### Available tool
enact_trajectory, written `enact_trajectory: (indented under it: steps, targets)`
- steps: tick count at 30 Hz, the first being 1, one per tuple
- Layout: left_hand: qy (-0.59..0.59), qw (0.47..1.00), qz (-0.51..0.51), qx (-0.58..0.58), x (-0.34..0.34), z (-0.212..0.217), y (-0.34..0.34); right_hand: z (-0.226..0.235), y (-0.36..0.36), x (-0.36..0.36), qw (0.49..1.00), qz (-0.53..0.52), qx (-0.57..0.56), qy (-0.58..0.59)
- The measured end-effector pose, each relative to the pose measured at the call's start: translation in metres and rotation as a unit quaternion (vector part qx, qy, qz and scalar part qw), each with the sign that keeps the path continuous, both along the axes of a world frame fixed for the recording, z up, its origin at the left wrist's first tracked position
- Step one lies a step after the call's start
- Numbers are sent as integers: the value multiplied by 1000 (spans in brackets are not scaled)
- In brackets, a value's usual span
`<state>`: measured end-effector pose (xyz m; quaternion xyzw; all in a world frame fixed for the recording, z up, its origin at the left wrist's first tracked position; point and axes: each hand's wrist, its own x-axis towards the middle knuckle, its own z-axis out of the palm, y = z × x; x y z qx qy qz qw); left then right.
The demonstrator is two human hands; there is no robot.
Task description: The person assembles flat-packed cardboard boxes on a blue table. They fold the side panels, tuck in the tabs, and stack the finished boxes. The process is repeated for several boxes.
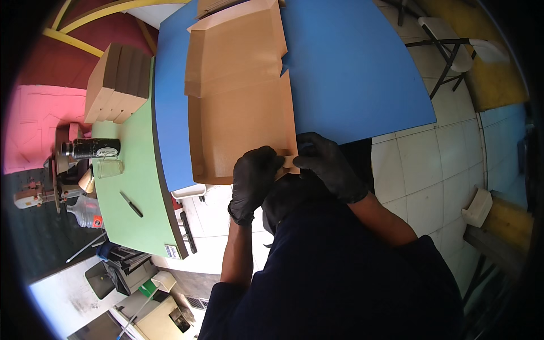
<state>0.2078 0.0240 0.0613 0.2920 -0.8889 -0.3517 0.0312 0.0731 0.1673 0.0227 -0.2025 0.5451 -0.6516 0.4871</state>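
A brown cardboard box (241, 127) lies opened out on the blue table, its lid half stretching toward the far edge and its tray half nearest me. The side walls of the tray stand up. At its near right corner, my left hand (251, 180), in a black glove, has its fingers closed on the front wall. My right hand (330, 164), gloved in black too, pinches a small corner flap (290, 162) from the right side. Part of that corner is hidden behind the fingers.
The blue table (357, 73) extends to the right. A green table (139, 175) adjoins on the left, bearing a stack of folded boxes (116, 85), a black bottle (105, 148), a glass jar (109, 168) and a knife (131, 204). A folding chair (445, 42) stands far right.
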Motion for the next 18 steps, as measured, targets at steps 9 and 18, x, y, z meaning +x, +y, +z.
enact_trajectory:
  steps: [9,18]
  targets:
    - [53,997,-19,48,6,-1,-14,-5,-7,-3,999,-37,11,32]
    - [-5,997,-6,81,-1,6,-17,1,-20,-3,998,3,16,59]
